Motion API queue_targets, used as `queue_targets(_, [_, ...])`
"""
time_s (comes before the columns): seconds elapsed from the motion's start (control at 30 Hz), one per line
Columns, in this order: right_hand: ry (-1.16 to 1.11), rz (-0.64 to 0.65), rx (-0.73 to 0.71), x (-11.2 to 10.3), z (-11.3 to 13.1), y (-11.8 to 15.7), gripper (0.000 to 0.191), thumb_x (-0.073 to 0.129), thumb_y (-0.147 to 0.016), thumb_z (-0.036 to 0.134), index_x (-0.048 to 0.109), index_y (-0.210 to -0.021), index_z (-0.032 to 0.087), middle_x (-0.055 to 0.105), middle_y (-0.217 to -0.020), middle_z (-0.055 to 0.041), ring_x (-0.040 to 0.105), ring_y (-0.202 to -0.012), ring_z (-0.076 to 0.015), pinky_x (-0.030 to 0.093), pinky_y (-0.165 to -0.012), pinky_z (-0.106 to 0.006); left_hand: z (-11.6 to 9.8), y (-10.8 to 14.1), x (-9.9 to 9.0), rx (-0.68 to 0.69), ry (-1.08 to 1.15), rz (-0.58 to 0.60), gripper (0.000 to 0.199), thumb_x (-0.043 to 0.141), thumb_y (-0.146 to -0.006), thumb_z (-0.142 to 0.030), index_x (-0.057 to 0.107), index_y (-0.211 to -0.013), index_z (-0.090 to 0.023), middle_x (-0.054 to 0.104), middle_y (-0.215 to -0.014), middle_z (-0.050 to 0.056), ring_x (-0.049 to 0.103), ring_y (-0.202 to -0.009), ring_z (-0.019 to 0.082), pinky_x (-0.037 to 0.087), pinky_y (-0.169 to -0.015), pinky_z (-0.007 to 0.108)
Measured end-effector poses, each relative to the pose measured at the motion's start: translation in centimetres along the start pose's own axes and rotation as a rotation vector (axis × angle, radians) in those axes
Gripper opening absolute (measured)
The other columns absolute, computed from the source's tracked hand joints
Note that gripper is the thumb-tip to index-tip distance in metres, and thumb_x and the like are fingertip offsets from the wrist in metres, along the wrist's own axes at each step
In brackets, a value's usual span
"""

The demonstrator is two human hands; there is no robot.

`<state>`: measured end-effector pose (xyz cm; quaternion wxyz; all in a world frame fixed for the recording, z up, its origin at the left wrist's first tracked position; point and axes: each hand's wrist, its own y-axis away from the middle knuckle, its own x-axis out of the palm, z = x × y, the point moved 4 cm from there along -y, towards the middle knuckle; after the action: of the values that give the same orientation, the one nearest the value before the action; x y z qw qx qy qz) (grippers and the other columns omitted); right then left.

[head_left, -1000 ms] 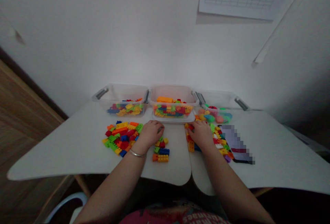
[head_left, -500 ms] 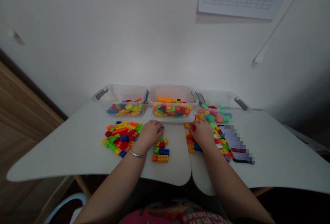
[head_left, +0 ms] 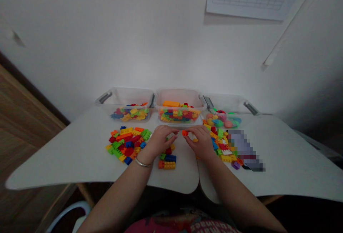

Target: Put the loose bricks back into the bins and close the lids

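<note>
Between the thumb and fingertips of my right hand (head_left: 198,140) is a small orange-red brick (head_left: 184,133). My left hand (head_left: 161,140) faces it from the left, thumb and fingers apart, with nothing visible between them. Below my left hand lie a blue brick (head_left: 170,158), a yellow brick (head_left: 169,165) and an orange brick (head_left: 161,164), with a green brick (head_left: 163,157) beside them. A pile of mixed bricks (head_left: 129,151) spreads left of my left hand. More bricks (head_left: 226,152) lie right of my right hand, partly hidden by it.
Three clear bins line the wall: the left (head_left: 128,97) and middle (head_left: 180,95) hold bricks, the right (head_left: 227,100) rounded colourful pieces. A phone (head_left: 245,149), partly blurred, lies at the right. A gap divides the table (head_left: 80,154) near the centre.
My right hand has moved left from the right-hand bricks, carrying the orange-red brick towards my left hand. My left hand has opened its fingers and shifted slightly right.
</note>
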<state>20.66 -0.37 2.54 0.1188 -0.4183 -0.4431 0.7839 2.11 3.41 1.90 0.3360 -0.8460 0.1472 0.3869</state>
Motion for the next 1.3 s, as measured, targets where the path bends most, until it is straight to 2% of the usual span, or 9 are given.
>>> queue_targets(0.13, [-0.064,0.006,-0.042,0.2,1.3,0.1,0.01,0.069,-0.087,0.025,0.068,-0.097,0.023,0.075,-0.09,-0.0034,0.066,-0.089,-0.0217,0.05,-0.084,-0.037,0.2,0.1,0.4,0.006,0.138,0.015,0.028,0.063,-0.089,-0.03,0.071,-0.114,-0.02,0.075,-0.11,0.009,0.067,-0.104,0.023,0.051,-0.096,0.04])
queue_targets(0.27, [-0.087,0.007,-0.034,0.5,1.5,0.2,0.011,0.067,-0.088,0.024,0.068,-0.098,0.023,0.075,-0.09,-0.004,0.067,-0.088,-0.0218,0.051,-0.082,-0.037,0.3,0.1,0.5,-0.039,0.204,0.013,0.024,0.066,-0.086,-0.027,0.074,-0.108,-0.02,0.076,-0.105,0.007,0.069,-0.099,0.021,0.053,-0.094,0.036])
queue_targets(0.5, [-0.076,0.091,-0.046,1.0,1.6,0.4,0.019,0.065,-0.086,0.021,0.069,-0.105,0.023,0.074,-0.097,-0.0066,0.066,-0.095,-0.0234,0.052,-0.087,-0.039,0.2,0.1,0.4,-0.145,0.224,0.01,0.019,0.065,-0.083,-0.024,0.076,-0.098,-0.02,0.077,-0.098,0.004,0.069,-0.093,0.019,0.054,-0.09,0.032])
queue_targets(0.67, [-0.022,0.195,0.016,1.4,1.7,0.2,0.019,0.059,-0.089,0.021,0.071,-0.103,0.025,0.074,-0.103,-0.0066,0.065,-0.099,-0.0228,0.051,-0.091,-0.039,-0.1,0.1,0.3,-0.136,0.166,0.057,0.021,0.062,-0.086,-0.026,0.075,-0.1,-0.019,0.077,-0.1,0.006,0.069,-0.095,0.02,0.053,-0.092,0.034])
queue_targets(0.8, [0.022,0.093,0.052,-0.1,1.1,-2.4,0.02,0.055,-0.089,0.025,0.071,-0.101,0.024,0.075,-0.1,-0.0074,0.065,-0.098,-0.0236,0.048,-0.092,-0.04,-0.3,0.1,-0.1,-0.123,0.102,0.041,0.026,0.054,-0.092,-0.028,0.074,-0.106,-0.021,0.076,-0.101,0.005,0.068,-0.098,0.021,0.052,-0.094,0.036])
queue_targets(0.9, [0.071,0.014,0.103,-1.7,-0.2,-5.8,0.023,0.055,-0.089,0.03,0.07,-0.104,0.022,0.074,-0.106,-0.009,0.064,-0.103,-0.025,0.045,-0.096,-0.041,0.0,0.0,0.0,-0.127,0.034,0.045,0.025,0.053,-0.092,-0.026,0.073,-0.104,-0.02,0.076,-0.1,0.006,0.068,-0.098,0.022,0.052,-0.094,0.037])
queue_targets(1.0, [0.131,0.016,0.181,-2.3,-2.0,-9.6,0.026,0.058,-0.088,0.03,0.071,-0.107,0.018,0.074,-0.106,-0.011,0.063,-0.1,-0.0256,0.044,-0.095,-0.04,0.3,-0.1,0.2,-0.136,-0.017,0.06,0.024,0.054,-0.091,-0.024,0.074,-0.104,-0.019,0.076,-0.099,0.007,0.068,-0.097,0.023,0.052,-0.094,0.039])
queue_targets(1.13, [0.111,0.192,0.307,-0.8,-4.4,-13.1,0.028,0.058,-0.088,0.033,0.073,-0.106,0.017,0.076,-0.103,-0.0088,0.064,-0.093,-0.0225,0.047,-0.088,-0.035,0.7,0.0,0.2,-0.17,-0.032,0.045,0.025,0.054,-0.09,-0.022,0.074,-0.104,-0.019,0.076,-0.098,0.007,0.069,-0.097,0.023,0.052,-0.094,0.038])
queue_targets(1.3, [0.279,0.451,0.488,1.3,-5.9,-14.4,0.031,0.061,-0.087,0.038,0.075,-0.107,0.02,0.076,-0.104,-0.0095,0.068,-0.093,-0.0239,0.049,-0.082,-0.034,0.7,0.0,0.2,-0.168,-0.012,0.04,0.025,0.053,-0.09,-0.022,0.074,-0.103,-0.019,0.076,-0.1,0.007,0.068,-0.099,0.022,0.053,-0.094,0.037])
